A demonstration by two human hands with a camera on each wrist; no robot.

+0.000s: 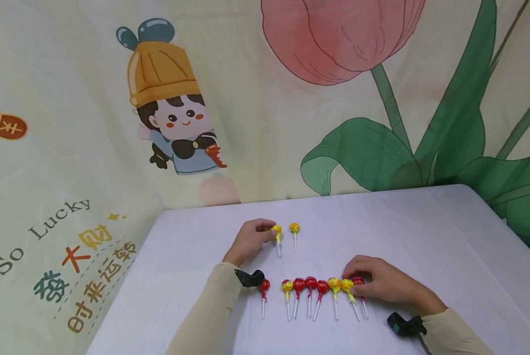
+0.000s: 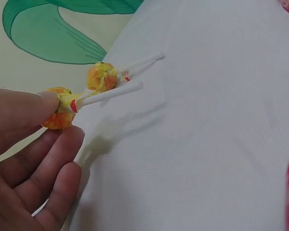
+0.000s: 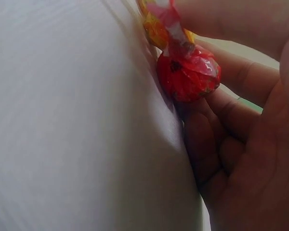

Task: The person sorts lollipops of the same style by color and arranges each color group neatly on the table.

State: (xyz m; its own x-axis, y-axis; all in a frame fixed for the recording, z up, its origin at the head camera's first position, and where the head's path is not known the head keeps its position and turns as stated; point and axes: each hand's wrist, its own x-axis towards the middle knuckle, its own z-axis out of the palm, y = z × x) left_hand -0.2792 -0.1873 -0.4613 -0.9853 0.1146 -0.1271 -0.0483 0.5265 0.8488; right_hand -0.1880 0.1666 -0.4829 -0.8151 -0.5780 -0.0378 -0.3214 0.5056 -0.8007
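Note:
In the head view my left hand (image 1: pixel 253 239) pinches a yellow lollipop (image 1: pixel 277 229) by its wrapped head, between thumb and fingers, the white stick pointing toward me. Just right of it lies another yellow lollipop (image 1: pixel 294 228); both show in the left wrist view. My right hand (image 1: pixel 382 280) is at the right end of a row of lollipops. Its thumb and index finger pinch a yellow lollipop (image 1: pixel 347 285) there. A red lollipop (image 3: pixel 190 77) sits under that hand, its head partly hidden in the head view.
The row on the white table (image 1: pixel 402 222) also has a red lollipop (image 1: pixel 264 286) at its left end, a yellow lollipop (image 1: pixel 287 286), several more red ones and another yellow one. A printed cloth (image 1: pixel 247 98) hangs behind the table's far edge.

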